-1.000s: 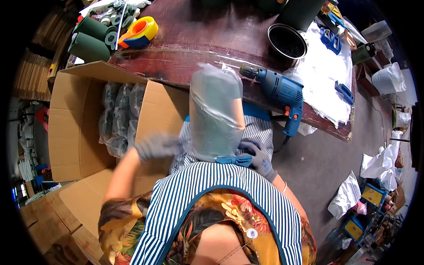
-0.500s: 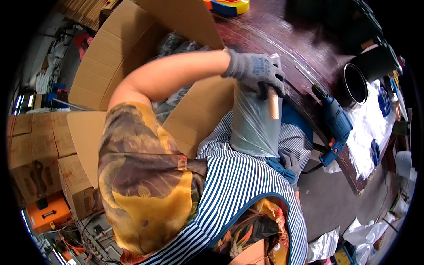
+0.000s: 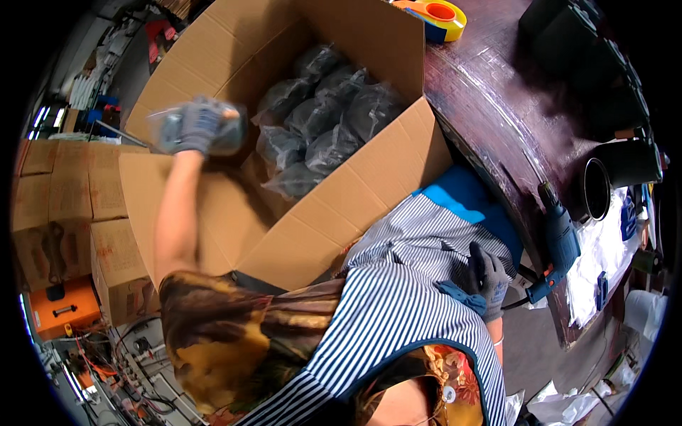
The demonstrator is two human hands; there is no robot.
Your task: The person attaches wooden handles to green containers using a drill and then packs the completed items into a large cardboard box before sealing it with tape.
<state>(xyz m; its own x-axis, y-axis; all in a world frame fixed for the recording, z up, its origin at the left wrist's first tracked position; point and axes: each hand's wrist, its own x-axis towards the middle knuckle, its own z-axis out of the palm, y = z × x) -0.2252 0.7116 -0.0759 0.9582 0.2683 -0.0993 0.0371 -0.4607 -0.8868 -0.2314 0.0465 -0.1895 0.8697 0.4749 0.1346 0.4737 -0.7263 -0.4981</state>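
Observation:
My left hand (image 3: 201, 124), in a grey work glove, is closed around a dark cylinder in a clear plastic bag (image 3: 231, 131). It is over the left side of an open cardboard box (image 3: 334, 213), and motion blurs both. Inside the box lie several dark pieces wrapped in clear plastic (image 3: 312, 117). My right hand (image 3: 491, 278), also gloved in grey, is low beside my striped apron (image 3: 405, 284). A crumpled teal cloth (image 3: 463, 297) is bunched in its grip, and the fingers show only partly.
A dark red table (image 3: 490, 92) carries a tape roll (image 3: 444, 18), a blue power drill (image 3: 561, 241), white sheets (image 3: 604, 248) and several dark cylinders (image 3: 629, 162) along its far edge. Closed cartons (image 3: 67, 177) are stacked at the left, above an orange case (image 3: 64, 309).
My left hand has swung left from my lap to the box, carrying the bagged cylinder. The box interior now shows more fully. My right hand stays low with the cloth.

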